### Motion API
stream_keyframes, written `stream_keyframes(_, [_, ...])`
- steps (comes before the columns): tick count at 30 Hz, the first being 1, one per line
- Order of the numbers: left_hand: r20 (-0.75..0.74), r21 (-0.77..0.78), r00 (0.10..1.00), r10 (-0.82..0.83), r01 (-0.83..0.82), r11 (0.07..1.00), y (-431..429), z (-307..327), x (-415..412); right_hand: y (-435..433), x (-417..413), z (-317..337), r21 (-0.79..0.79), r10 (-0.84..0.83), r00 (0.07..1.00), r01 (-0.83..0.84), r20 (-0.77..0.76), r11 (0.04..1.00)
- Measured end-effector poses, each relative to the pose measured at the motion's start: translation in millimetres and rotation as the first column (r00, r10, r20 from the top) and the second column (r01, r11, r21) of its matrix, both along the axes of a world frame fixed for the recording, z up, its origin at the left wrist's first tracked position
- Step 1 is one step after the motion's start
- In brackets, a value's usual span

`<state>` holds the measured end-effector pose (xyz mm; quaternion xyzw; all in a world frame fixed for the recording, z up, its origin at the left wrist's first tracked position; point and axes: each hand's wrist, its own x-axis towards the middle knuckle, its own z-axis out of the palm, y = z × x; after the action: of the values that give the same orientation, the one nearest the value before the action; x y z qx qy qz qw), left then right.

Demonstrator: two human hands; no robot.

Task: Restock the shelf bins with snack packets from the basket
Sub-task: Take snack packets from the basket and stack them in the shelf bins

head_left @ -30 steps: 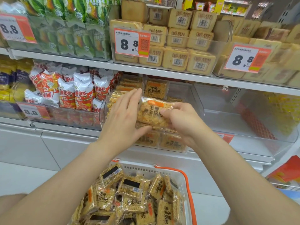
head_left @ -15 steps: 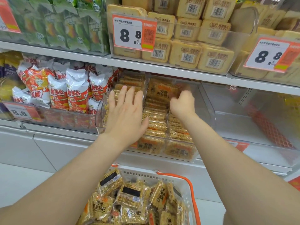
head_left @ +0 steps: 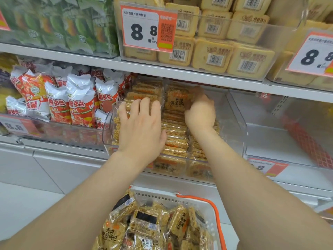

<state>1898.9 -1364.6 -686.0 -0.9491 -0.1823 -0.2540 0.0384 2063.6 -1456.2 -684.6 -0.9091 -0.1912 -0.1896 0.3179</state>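
Fingers (head_left: 145, 107) of the left hand (head_left: 142, 129) lie straight and slightly spread on the left row of packets (head_left: 117, 123) as a person restocks a snack bin (head_left: 234, 127).

The right hand (head_left: 200, 115) reaches deeper into the clear bin, curled against an upright packet (head_left: 175, 102) at the back; blur hides whether it pinches it. Rows fill the bin almost to its front wall, and more of the same snack waits in the basket (head_left: 158, 195) below. Done well, this step likely means steadying the left row while the right seats the packet upright, label forward, then lifting both hands clear without tipping any neighbours.
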Motion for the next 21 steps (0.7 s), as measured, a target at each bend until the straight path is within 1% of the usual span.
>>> stream_keyframes(4, [0.002,-0.015,1.000,-0.020,0.020,1.000,2,0,-2,-7,-4,6,-0.177,0.056,0.997,-0.064,-0.050,0.982])
stream_keyframes(7, [0.024,-0.050,0.998,-0.050,0.051,0.997,1,0,-5,-14,-16,8,-0.339,0.074,0.995,-0.091,-0.062,0.936])
stream_keyframes(9, [0.060,-0.077,0.995,-0.082,0.087,0.993,-1,1,-9,-19,-24,8,-0.397,0.096,0.992,-0.121,-0.082,0.910])
stream_keyframes(11, [0.109,-0.091,0.985,-0.132,0.142,0.986,-3,2,-15,-25,-31,10,-0.437,0.109,0.993,-0.113,-0.035,0.892])
stream_keyframes(14, [0.180,-0.051,0.956,-0.230,0.243,0.969,-10,2,-28,-36,-46,18,-0.507,0.094,0.989,-0.022,0.117,0.862])
stream_keyframes(16, [0.222,-0.009,0.933,-0.282,0.291,0.957,-16,3,-39,-44,-61,25,-0.497,0.145,0.967,-0.021,0.212,0.868])
stream_keyframes(18, [0.256,0.023,0.905,-0.340,0.346,0.938,-22,5,-52,-51,-78,32,-0.436,0.237,0.940,-0.112,0.244,0.893])
stream_keyframes(20, [0.263,0.026,0.891,-0.370,0.376,0.926,-30,2,-66,-59,-99,41,-0.394,0.313,0.930,-0.219,0.191,0.892])
stream_keyframes(21, [0.251,0.014,0.894,-0.370,0.379,0.925,-33,-4,-72,-64,-110,45,-0.404,0.330,0.932,-0.247,0.152,0.881])
